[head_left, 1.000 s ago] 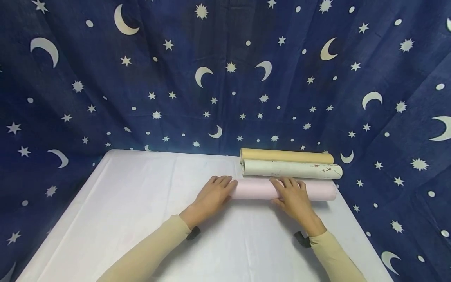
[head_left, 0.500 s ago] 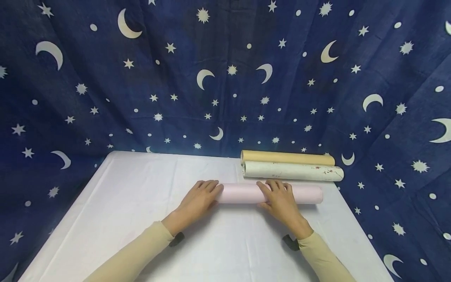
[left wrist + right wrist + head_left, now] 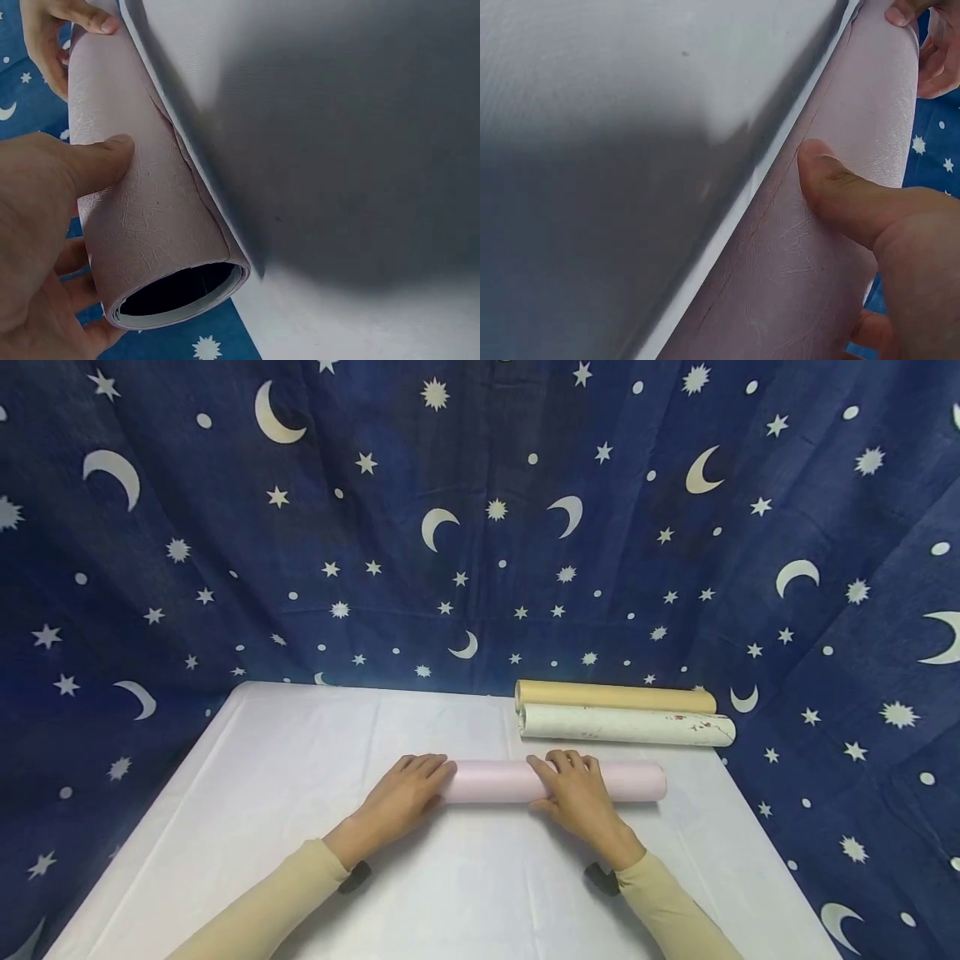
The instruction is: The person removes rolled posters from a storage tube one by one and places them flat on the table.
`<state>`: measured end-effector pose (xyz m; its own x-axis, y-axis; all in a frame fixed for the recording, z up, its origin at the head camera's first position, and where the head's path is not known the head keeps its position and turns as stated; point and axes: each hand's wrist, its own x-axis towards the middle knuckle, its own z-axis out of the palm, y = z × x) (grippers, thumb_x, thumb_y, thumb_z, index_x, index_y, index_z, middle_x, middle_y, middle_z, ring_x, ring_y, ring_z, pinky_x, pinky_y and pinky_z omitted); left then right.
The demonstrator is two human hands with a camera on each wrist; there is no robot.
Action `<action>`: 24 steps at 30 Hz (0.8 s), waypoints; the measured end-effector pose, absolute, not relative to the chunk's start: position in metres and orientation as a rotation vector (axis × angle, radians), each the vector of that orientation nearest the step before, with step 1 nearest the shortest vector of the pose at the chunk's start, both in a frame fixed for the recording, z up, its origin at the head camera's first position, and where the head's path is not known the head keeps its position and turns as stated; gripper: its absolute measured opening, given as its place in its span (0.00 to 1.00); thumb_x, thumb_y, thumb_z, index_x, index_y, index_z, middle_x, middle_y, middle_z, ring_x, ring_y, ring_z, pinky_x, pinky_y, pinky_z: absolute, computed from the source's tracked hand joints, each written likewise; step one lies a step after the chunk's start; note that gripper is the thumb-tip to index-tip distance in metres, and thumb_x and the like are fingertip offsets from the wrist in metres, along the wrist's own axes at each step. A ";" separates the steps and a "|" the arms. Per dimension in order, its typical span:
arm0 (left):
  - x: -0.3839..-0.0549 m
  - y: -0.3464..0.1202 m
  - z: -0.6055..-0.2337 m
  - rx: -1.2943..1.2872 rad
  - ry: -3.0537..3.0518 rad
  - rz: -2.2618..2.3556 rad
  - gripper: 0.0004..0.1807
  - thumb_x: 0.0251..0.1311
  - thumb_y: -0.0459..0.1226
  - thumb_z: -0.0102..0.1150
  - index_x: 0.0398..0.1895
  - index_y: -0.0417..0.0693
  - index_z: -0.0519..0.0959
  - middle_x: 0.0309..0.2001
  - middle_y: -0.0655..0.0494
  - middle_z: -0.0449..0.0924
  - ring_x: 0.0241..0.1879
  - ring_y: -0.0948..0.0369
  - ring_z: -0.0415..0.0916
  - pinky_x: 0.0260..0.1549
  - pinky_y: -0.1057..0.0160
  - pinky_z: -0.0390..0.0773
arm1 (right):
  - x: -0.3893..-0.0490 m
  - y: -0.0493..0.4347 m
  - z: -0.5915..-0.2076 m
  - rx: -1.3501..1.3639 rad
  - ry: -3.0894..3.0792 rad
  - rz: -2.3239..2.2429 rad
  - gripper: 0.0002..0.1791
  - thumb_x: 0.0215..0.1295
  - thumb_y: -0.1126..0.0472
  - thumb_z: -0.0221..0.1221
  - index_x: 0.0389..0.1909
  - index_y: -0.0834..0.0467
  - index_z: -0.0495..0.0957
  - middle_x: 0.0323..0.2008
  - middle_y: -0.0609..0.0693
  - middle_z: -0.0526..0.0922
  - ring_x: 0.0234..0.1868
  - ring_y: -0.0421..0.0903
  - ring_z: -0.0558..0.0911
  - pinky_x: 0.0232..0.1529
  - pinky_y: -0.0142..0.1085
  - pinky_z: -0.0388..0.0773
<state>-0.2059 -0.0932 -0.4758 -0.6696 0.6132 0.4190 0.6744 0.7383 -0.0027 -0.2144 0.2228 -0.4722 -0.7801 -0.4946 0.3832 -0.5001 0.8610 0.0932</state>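
A pink, textured wallpaper roll (image 3: 491, 782) lies crosswise over the middle of the table. My left hand (image 3: 403, 795) grips it at the left end, and my right hand (image 3: 577, 792) grips it right of its middle. In the left wrist view, the thumb presses the near side of the roll (image 3: 142, 214) while the fingers curl behind it; its hollow end shows several wound layers. A loose sheet edge runs along the roll's length. From the right wrist, my right hand (image 3: 900, 217) has its thumb on the roll, with the fingers partly hidden behind.
Two more rolls lie side by side at the back right: a yellow roll (image 3: 615, 696) and a white roll with a reddish pattern (image 3: 630, 725). A white cloth covers the table (image 3: 300, 735). Behind it hangs a dark blue curtain (image 3: 390, 527) with moons and stars.
Both hands have drawn the pink roll left and toward the person, away from the white roll. Their hold on it looks the same. The other two rolls have stayed put.
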 end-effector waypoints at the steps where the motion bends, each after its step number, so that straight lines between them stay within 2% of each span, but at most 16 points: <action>1: -0.206 -0.093 -0.476 -0.992 -2.550 -0.218 0.29 0.55 0.41 0.70 0.61 0.49 0.72 0.57 0.49 0.79 0.56 0.52 0.78 0.56 0.52 0.76 | -0.214 0.223 -0.473 0.737 -2.640 0.019 0.42 0.42 0.41 0.74 0.61 0.47 0.75 0.48 0.53 0.80 0.50 0.57 0.77 0.48 0.54 0.70; 14: -0.212 -0.094 -0.481 -1.039 -2.578 -0.280 0.29 0.58 0.40 0.68 0.62 0.46 0.72 0.60 0.46 0.78 0.60 0.51 0.75 0.61 0.51 0.74 | -0.213 0.223 -0.479 0.715 -2.672 0.011 0.41 0.45 0.41 0.74 0.62 0.48 0.74 0.49 0.54 0.81 0.50 0.57 0.78 0.48 0.55 0.72; 21: -0.207 -0.097 -0.478 -0.936 -2.591 -0.373 0.26 0.60 0.42 0.62 0.61 0.47 0.73 0.69 0.46 0.69 0.70 0.48 0.64 0.69 0.41 0.63 | -0.212 0.215 -0.473 0.694 -2.771 0.055 0.42 0.48 0.40 0.72 0.65 0.49 0.72 0.52 0.52 0.81 0.53 0.55 0.79 0.55 0.58 0.69; 24: -0.202 -0.103 -0.475 -0.845 -2.575 -0.529 0.25 0.61 0.42 0.61 0.61 0.45 0.73 0.68 0.47 0.69 0.69 0.48 0.65 0.68 0.43 0.63 | -0.212 0.205 -0.470 0.695 -2.839 0.086 0.42 0.51 0.39 0.70 0.67 0.48 0.70 0.54 0.52 0.80 0.56 0.55 0.78 0.59 0.60 0.68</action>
<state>-0.2017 -0.1027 -0.4746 -0.7477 0.4793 0.4595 0.6217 0.7485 0.2308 -0.2120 0.2055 -0.4700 -0.8647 -0.4497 0.2237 -0.4624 0.8867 -0.0051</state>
